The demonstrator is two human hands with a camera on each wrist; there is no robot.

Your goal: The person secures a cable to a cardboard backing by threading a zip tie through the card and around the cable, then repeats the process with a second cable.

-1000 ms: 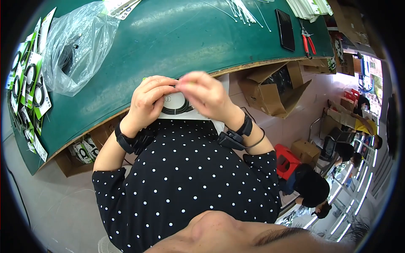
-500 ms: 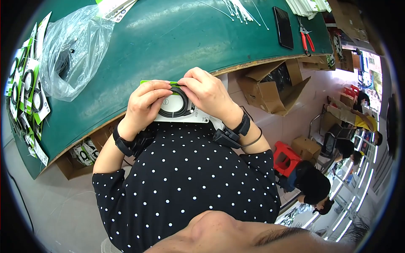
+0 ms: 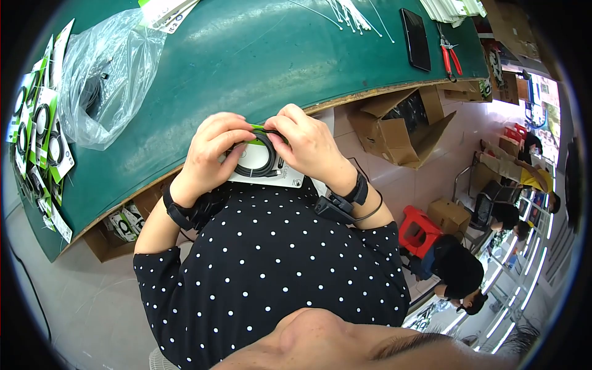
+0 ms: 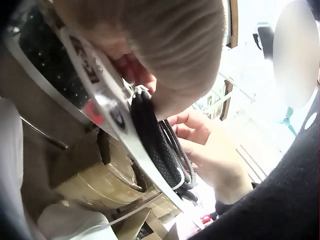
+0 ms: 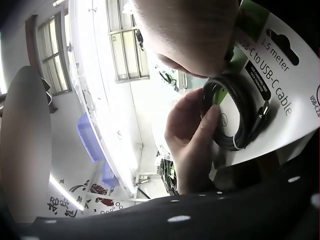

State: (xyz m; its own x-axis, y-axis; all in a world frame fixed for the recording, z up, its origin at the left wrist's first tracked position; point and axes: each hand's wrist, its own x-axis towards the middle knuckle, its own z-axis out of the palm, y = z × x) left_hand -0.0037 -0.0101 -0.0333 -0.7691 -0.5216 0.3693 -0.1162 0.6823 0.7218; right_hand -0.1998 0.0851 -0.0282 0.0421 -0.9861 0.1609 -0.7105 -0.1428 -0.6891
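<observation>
A coiled black cable [image 3: 269, 161] lies on a white and green printed card [image 3: 288, 179], held over the lap at the table's front edge. On the card's left side the left hand [image 3: 213, 151] pinches the coil and card between thumb and fingers. The right hand [image 3: 305, 143] grips their upper right part. In the right wrist view the coil [image 5: 240, 110] is bound by a white tie low down, and the card [image 5: 280, 65] reads USB-C cable. The left wrist view shows the coil [image 4: 155, 135] standing off the card's face; fingertips partly hide its top.
The green table [image 3: 246, 68] holds a clear plastic bag [image 3: 117, 68] with cable inside, carded cables [image 3: 43, 135] at left, white zip ties [image 3: 351, 15], a phone [image 3: 415, 40] and red-handled pliers [image 3: 451, 60]. An open carton [image 3: 394, 139] and red stool [image 3: 419, 231] stand right.
The right hand has come down from its blurred position over the card's top, and more of the coil and card shows. Lately the fingers of both hands have shifted slightly apart along the top edge.
</observation>
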